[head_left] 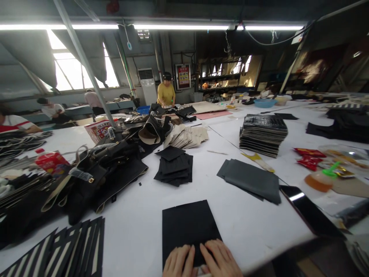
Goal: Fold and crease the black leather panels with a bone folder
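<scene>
A flat black rectangular sheet (187, 227) lies on the white table (138, 231) right in front of me. My left hand (178, 262) and my right hand (220, 259) rest side by side on its near edge, fingers stretched flat and pressing down on it. Neither hand grips anything. Only the fingers and backs of the hands show at the bottom of the view.
Around lie a pile of small black pieces (174, 166), grey sheets (250, 179), a tall black stack (263, 134), black bags (98, 169) at left, fanned black strips (72, 250), a phone (309, 211) and snacks at right. A person in yellow (166, 92) works far back.
</scene>
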Tool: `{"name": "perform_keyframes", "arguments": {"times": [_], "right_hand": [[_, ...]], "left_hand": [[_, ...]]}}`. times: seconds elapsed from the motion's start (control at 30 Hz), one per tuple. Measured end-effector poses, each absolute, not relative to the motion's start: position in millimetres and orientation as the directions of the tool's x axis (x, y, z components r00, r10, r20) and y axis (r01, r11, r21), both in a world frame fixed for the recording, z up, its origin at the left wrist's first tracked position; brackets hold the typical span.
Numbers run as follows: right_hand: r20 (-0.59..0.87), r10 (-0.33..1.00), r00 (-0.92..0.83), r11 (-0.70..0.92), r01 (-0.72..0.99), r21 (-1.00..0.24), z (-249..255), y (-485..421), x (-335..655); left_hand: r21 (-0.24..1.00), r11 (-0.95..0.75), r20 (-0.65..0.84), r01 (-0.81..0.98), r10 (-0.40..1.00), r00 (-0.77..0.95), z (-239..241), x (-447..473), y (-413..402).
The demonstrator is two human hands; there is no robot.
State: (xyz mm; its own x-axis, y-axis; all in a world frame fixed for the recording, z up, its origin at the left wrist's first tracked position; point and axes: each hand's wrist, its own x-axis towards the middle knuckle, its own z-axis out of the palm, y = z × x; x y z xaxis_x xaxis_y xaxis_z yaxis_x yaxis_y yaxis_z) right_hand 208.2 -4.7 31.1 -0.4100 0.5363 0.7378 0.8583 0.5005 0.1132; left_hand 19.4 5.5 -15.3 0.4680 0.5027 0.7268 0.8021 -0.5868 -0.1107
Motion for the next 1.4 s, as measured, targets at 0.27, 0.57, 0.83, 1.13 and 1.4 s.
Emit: {"name": "perform_keyframes", "arguments": {"times": [0.27,0.57,0.83,1.13,1.4], "right_hand": [[0.664,0.640,-0.386,0.495,0.868,0.028,17.4,9.3,204.4],[0.739,0.578,-0.345,0.491,0.871,0.023,2.5,13.6,203.0],[0.692,0.639,-0.335,0.482,0.876,-0.022,28.6,27.8,197.9],[0.730,0.645,-0.226,0.451,0.884,-0.125,11.2,29.5,188.2],[0.694,0.648,-0.315,0.505,0.860,-0.080,25.6,43.2,194.0]], "left_hand": [[-0.061,-0.541,0.686,0.839,0.587,0.429,-20.4,22.4,14.8],[-0.064,-0.561,0.706,0.825,0.559,0.434,-20.3,21.2,19.3],[-0.054,-0.587,0.638,0.807,0.602,0.480,-13.9,22.6,37.4],[0.055,-0.537,0.701,0.842,0.622,0.350,-37.0,34.0,36.3],[0.087,-0.553,0.838,0.828,0.490,0.239,-27.9,47.1,55.7]]}}
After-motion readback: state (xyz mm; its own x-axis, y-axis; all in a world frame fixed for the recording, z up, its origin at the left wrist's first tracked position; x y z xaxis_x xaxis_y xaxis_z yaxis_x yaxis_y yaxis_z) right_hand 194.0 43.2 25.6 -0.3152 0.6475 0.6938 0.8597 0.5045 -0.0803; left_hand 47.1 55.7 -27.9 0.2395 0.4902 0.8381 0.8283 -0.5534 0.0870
